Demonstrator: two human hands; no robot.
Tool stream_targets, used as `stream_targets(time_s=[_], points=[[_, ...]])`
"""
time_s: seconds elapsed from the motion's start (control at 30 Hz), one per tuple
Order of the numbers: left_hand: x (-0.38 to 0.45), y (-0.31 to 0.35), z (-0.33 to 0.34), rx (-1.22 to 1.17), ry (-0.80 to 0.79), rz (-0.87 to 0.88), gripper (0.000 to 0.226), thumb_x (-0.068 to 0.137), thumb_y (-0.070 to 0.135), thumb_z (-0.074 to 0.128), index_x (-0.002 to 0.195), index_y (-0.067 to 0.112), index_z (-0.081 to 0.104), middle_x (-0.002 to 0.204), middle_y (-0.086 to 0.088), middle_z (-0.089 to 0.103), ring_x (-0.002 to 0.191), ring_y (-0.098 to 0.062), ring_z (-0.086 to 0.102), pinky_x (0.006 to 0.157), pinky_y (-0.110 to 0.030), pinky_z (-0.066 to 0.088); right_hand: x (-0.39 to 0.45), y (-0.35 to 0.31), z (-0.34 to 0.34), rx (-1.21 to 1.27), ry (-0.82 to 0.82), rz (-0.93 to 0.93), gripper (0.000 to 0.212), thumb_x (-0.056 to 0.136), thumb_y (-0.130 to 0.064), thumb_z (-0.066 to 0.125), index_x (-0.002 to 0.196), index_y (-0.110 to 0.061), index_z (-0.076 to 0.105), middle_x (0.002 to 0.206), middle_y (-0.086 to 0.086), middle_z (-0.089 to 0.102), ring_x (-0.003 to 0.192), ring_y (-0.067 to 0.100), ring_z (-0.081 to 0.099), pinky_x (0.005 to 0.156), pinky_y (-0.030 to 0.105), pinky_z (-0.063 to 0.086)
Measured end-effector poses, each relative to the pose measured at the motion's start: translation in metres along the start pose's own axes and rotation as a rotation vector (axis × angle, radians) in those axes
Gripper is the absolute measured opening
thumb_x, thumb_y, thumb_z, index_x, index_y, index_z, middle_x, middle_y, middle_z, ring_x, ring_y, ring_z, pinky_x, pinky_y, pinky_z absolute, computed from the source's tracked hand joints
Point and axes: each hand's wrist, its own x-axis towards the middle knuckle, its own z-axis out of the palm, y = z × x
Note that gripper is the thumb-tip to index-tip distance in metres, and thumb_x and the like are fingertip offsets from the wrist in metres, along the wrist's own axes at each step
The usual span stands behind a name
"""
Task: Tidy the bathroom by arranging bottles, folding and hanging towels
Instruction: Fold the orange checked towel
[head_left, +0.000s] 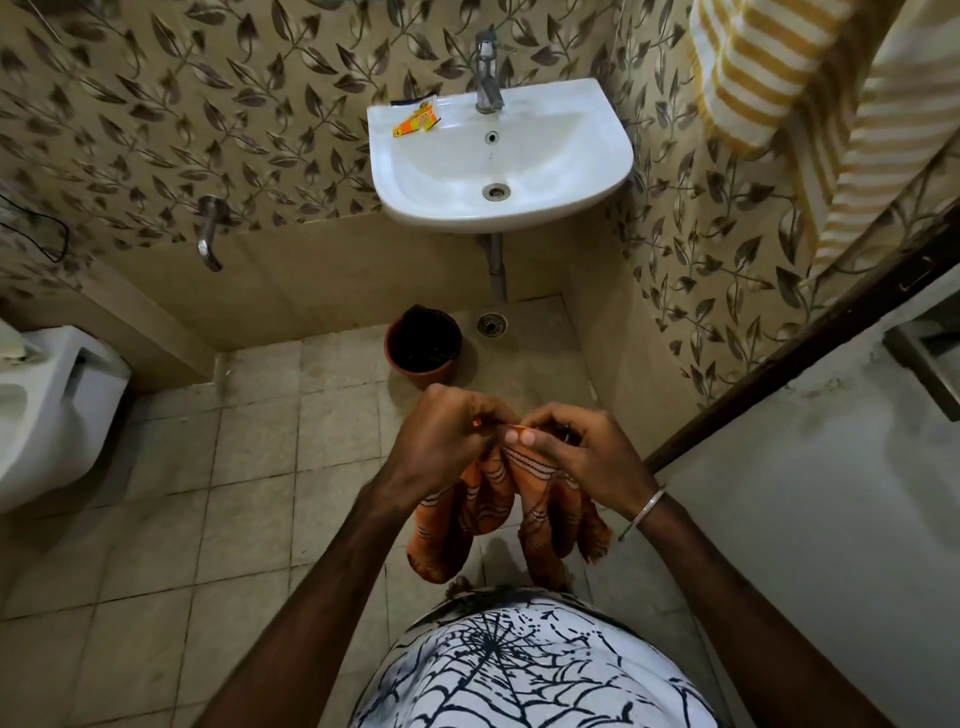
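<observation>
The towel is orange with pale stripes, and another towel is yellow-and-white striped. The sink is white, the wall tiles beige with brown leaves.

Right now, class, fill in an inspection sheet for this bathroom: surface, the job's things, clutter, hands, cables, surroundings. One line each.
Surface: tiled floor, stained, grout dark.
Job's things: orange towel held up by its top edge, hanging bunched; striped towel hanging at upper right; no bottles seen.
Clutter: orange packet on the sink rim; a bucket on the floor below.
Hands: left hand and right hand both pinch the orange towel's edge, close together; bangle on the right wrist.
Cables: black cable on the left wall.
Surroundings: leaf-patterned tiles, tap, wall spout, floor drain, toilet at left.
</observation>
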Motion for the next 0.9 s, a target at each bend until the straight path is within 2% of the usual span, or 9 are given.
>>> stream_targets(time_s=[0.1,0.23,0.37,0.47,0.53,0.63,0.7,0.73,0.9], points=[[-0.001,0.002,-0.002,-0.032,0.043,0.000,0.015,0.083,0.007,0.074,0.092,0.018,0.077,0.087,0.008,0.076,0.081,0.001,0.070,0.069,-0.016,0.057,-0.006,0.008,0.001,0.032,-0.008,0.093,0.013,0.087,-0.030,0.074,0.087,-0.016,0.075,0.081,-0.001,0.073,0.076,0.008,0.069,0.068,0.022,0.053],[-0.005,-0.004,-0.009,-0.127,0.173,-0.072,0.010,0.081,0.007,0.076,0.088,0.015,0.077,0.085,0.007,0.075,0.082,-0.001,0.069,0.067,-0.016,0.056,-0.011,0.023,-0.002,0.016,-0.017,0.174,0.012,0.087,-0.029,0.074,0.078,-0.020,0.074,0.072,-0.007,0.071,0.068,0.003,0.064,0.064,0.021,0.049],[-0.010,-0.013,-0.016,-0.156,0.270,-0.145,0.015,0.080,0.008,0.077,0.088,0.021,0.075,0.083,0.012,0.072,0.082,0.002,0.068,0.066,-0.010,0.053,-0.013,0.031,-0.007,0.021,0.024,0.194,0.012,0.088,-0.026,0.072,0.078,-0.020,0.074,0.075,-0.008,0.073,0.072,0.005,0.067,0.070,0.028,0.052],[-0.010,-0.018,-0.012,-0.097,0.331,-0.206,0.023,0.080,0.010,0.078,0.101,0.020,0.075,0.099,0.007,0.075,0.092,0.005,0.066,0.076,-0.009,0.052,-0.009,0.025,-0.006,0.004,0.053,0.163,0.009,0.089,-0.026,0.072,0.082,-0.022,0.075,0.079,-0.006,0.074,0.078,0.011,0.070,0.073,0.032,0.056],[-0.011,-0.018,-0.008,-0.033,0.309,-0.217,0.042,0.079,0.012,0.079,0.119,0.018,0.069,0.118,0.003,0.071,0.105,-0.001,0.065,0.086,-0.013,0.051,-0.006,0.018,-0.002,-0.001,0.062,0.126,0.010,0.089,-0.028,0.072,0.085,-0.019,0.076,0.080,-0.002,0.074,0.079,0.015,0.070,0.073,0.033,0.055],[-0.012,-0.007,0.001,-0.016,0.102,-0.135,0.059,0.078,0.015,0.080,0.133,0.020,0.059,0.122,-0.005,0.070,0.100,-0.010,0.067,0.082,-0.017,0.054,-0.002,0.005,0.004,-0.051,0.039,0.053,0.011,0.090,-0.026,0.071,0.090,-0.016,0.076,0.080,-0.005,0.073,0.076,0.006,0.067,0.069,0.020,0.050],[-0.011,-0.001,0.008,-0.009,0.003,-0.051,0.054,0.080,0.015,0.078,0.131,0.021,0.061,0.121,-0.002,0.070,0.103,-0.005,0.068,0.086,-0.025,0.058,0.000,-0.003,0.005,-0.048,0.016,0.017,0.011,0.091,-0.024,0.070,0.093,-0.015,0.076,0.084,-0.006,0.074,0.081,0.006,0.069,0.071,0.018,0.051],[-0.010,0.000,0.010,-0.003,-0.010,-0.016,0.048,0.081,0.014,0.076,0.128,0.021,0.063,0.118,0.000,0.072,0.102,-0.003,0.067,0.085,-0.024,0.058,0.002,-0.006,0.005,-0.039,0.004,0.007,0.010,0.091,-0.022,0.070,0.094,-0.015,0.076,0.086,-0.006,0.074,0.083,0.007,0.070,0.074,0.019,0.052],[-0.007,0.001,0.007,0.022,0.069,0.019,0.021,0.080,0.010,0.077,0.100,0.017,0.076,0.091,0.006,0.077,0.075,0.011,0.062,0.067,-0.005,0.049,0.000,-0.014,0.000,0.006,-0.008,0.003,0.012,0.089,-0.024,0.072,0.098,-0.017,0.076,0.091,-0.004,0.075,0.088,0.011,0.071,0.077,0.027,0.057]])
